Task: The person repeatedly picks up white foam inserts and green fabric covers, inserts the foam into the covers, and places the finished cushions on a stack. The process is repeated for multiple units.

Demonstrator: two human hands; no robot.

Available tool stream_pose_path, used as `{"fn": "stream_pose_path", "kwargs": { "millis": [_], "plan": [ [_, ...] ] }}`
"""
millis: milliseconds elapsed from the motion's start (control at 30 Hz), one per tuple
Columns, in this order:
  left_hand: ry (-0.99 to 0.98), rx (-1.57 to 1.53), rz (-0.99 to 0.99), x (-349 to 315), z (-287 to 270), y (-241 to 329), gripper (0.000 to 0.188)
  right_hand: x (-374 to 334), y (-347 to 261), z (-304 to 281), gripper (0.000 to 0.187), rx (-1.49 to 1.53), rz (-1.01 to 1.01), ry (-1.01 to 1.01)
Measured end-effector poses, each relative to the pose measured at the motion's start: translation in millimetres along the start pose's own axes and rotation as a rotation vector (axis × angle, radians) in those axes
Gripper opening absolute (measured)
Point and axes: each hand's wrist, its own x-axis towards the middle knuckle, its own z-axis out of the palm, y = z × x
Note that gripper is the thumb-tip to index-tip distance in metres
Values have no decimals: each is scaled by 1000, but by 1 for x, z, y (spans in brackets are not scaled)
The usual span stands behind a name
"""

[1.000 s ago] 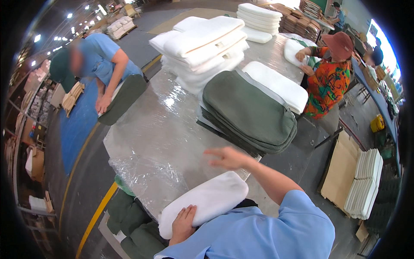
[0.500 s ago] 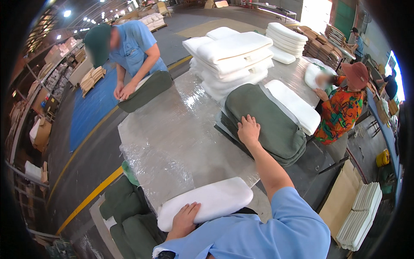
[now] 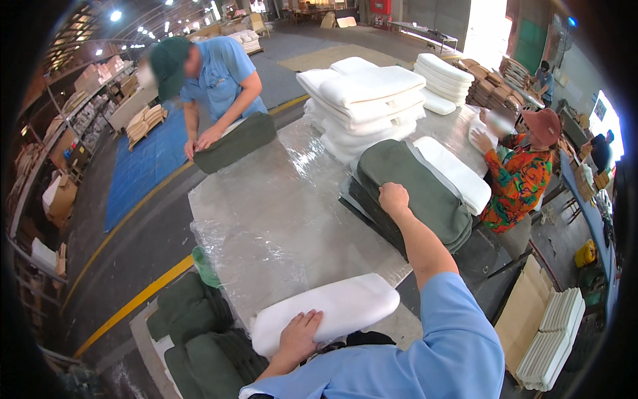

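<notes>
I see a flat blue floor sheet [image 3: 147, 166] at left. The left hand [image 3: 301, 336] lies flat, fingers close together, on a white, oblong, soft pad [image 3: 362, 299] at the near edge of a grey, plastic-covered tabletop [image 3: 279, 213]. Further right, the right hand [image 3: 393, 197] curls over stacked dark-green, rounded fabric pieces [image 3: 428, 186]; I can't tell whether it grips one. White pads [image 3: 551, 339] stand on the far-right floor [image 3: 478, 302].

Head cam, left fisheye of a side-by-side pair. Sits above the wearer, faces forward and steeply down across the table [image 3: 286, 206]. Left hand [image 3: 300, 334] close in at lower centre, right hand [image 3: 394, 197] farther out. Wide coverage: floor [image 3: 149, 246] up to ceiling lights [image 3: 115, 16]. Edges bow, corners go black.
</notes>
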Motion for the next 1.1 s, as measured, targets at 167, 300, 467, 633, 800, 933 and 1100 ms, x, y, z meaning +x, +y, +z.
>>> {"fn": "stream_pose_path", "kwargs": {
  "millis": [167, 300, 467, 633, 800, 933, 1100],
  "plan": [
    [50, 56, 44, -5, 12, -3, 80, -14, 6, -23, 27, 259, -4, 169],
    [82, 52, 36, -12, 18, -7, 79, -42, -5, -47, 31, 390, 5, 231],
    [54, 45, 34, -9, 11, -6, 81, -66, 5, -69, 28, 343, -83, 286],
    [16, 53, 5, -9, 7, -12, 83, -88, -7, -59, 26, 436, -265, 166],
    [16, 23, 0, -6, 3, -11, 83, -111, -10, -40, 20, 180, -546, 26],
    [-24, 17, -2, 0, 3, -17, 85, -119, -42, -44, 16, 264, -657, -8],
    [-53, 19, 14, 10, -16, -17, 82, -124, -97, -80, 23, 470, -775, -84]
  ]
}}
